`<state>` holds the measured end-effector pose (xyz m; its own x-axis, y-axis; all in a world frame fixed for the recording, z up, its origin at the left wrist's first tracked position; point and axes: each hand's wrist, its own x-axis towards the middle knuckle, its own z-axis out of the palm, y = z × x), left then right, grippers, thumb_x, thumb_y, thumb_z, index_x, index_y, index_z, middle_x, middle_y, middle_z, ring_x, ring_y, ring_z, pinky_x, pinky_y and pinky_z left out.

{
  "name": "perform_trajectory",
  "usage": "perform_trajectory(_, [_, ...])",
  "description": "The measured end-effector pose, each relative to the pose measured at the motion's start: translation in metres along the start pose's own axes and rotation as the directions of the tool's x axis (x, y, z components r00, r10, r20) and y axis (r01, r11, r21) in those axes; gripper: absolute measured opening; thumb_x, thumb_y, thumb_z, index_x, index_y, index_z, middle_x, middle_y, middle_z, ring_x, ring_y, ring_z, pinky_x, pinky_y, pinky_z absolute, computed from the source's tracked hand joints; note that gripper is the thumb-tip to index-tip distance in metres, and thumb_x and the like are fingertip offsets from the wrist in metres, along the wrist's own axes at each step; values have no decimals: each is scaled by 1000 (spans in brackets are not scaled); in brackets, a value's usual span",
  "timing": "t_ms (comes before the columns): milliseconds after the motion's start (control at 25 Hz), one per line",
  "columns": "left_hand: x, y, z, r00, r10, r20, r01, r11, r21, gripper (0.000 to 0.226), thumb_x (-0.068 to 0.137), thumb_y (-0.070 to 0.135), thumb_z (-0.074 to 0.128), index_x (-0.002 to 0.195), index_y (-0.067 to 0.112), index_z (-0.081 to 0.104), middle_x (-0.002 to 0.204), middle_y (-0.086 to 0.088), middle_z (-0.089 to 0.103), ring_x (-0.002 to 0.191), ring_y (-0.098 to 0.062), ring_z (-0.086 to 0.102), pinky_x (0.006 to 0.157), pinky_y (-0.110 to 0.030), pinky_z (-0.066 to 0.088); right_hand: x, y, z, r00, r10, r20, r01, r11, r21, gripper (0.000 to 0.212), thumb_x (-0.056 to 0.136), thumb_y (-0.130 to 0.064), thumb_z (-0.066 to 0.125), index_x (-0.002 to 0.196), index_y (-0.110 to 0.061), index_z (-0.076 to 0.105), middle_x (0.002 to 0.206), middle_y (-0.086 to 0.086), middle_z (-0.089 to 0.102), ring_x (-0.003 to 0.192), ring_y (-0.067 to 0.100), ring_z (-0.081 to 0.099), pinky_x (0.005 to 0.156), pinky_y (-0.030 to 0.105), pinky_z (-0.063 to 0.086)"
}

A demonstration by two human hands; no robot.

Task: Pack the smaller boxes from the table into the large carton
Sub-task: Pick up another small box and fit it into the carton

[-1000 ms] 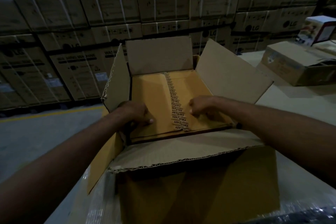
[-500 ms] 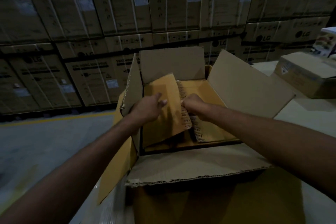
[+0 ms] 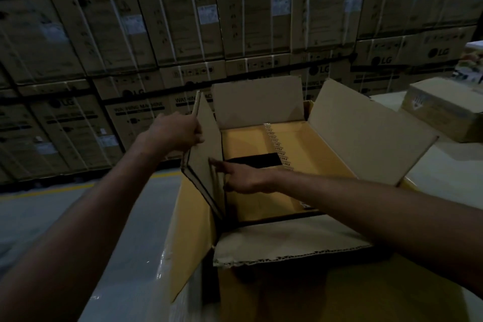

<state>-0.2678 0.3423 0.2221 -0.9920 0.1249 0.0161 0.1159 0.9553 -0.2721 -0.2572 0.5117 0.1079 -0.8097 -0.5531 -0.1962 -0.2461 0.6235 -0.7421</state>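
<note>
The large carton [image 3: 366, 136] stands open on the table in front of me, its flaps spread. Inside it lies a yellow-brown box [image 3: 316, 149] with a strip of printed tape along its top and a dark opening on its left side. My left hand [image 3: 177, 131] grips the top edge of the upright left flap [image 3: 202, 154]. My right hand [image 3: 245, 178] reaches across the carton, and its straight fingers touch the inner face of that flap. A smaller cardboard box [image 3: 444, 115] sits on the table at the far right.
Stacked washing machine cartons [image 3: 183, 13] form a wall behind the table. The grey floor [image 3: 39, 219] with a yellow line lies to the left. The white table [image 3: 444, 175] runs to the right, with a white printed box [image 3: 470, 65] at its far edge.
Both hands left the taped top of the inner box. The inner box's left flap was lifted, and my left hand now holds the flap upright at the carton's left side while my right touches it.
</note>
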Motion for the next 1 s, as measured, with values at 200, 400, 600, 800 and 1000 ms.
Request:
perform_trajectory(200, [-21, 55, 6, 976, 192, -98, -169, 964, 203, 16, 101, 15, 53, 114, 17, 61, 105, -3, 62, 99, -20, 61, 89, -36, 50, -1, 36, -10, 997, 48, 65, -26, 952, -305, 63, 100, -16, 57, 157, -28, 35, 156, 3, 44, 139, 25, 47, 109, 39, 47])
perform_trajectory(400, [-7, 124, 43, 907, 261, 330, -277, 961, 0, 38, 98, 10, 55, 136, 11, 53, 128, -8, 60, 110, -23, 61, 84, -34, 51, -19, 86, -55, 971, 220, -98, -203, 530, -823, 27, 95, -30, 56, 120, -28, 65, 133, 3, 55, 120, 28, 47, 88, 42, 49])
perform_trajectory(600, [10, 175, 57, 785, 401, 472, -254, 903, -346, 55, 96, 11, 58, 148, 12, 43, 139, -9, 54, 120, -24, 57, 91, -33, 52, -39, 111, -82, 963, 238, -129, -259, 672, -694, 40, 90, -37, 60, 128, -23, 61, 148, 7, 37, 123, 30, 46, 95, 45, 51])
perform_trajectory(800, [26, 212, 42, 888, 440, 133, -214, 653, -726, 54, 86, 16, 59, 137, 1, 53, 132, -17, 60, 125, -32, 56, 91, -29, 44, -65, 88, -125, 945, 94, -315, -235, 862, -450, 27, 84, -24, 67, 109, -15, 63, 107, 7, 66, 98, 27, 65, 73, 39, 55])
perform_trajectory(1000, [49, 228, 31, 917, 398, -20, -349, 778, -523, 75, 99, 20, 58, 161, 32, 18, 158, -2, 40, 139, -28, 43, 109, -49, 35, -115, 83, -186, 786, 93, -611, -502, 672, -544, 15, 93, -13, 63, 108, -14, 65, 104, 5, 64, 100, 25, 62, 81, 40, 56])
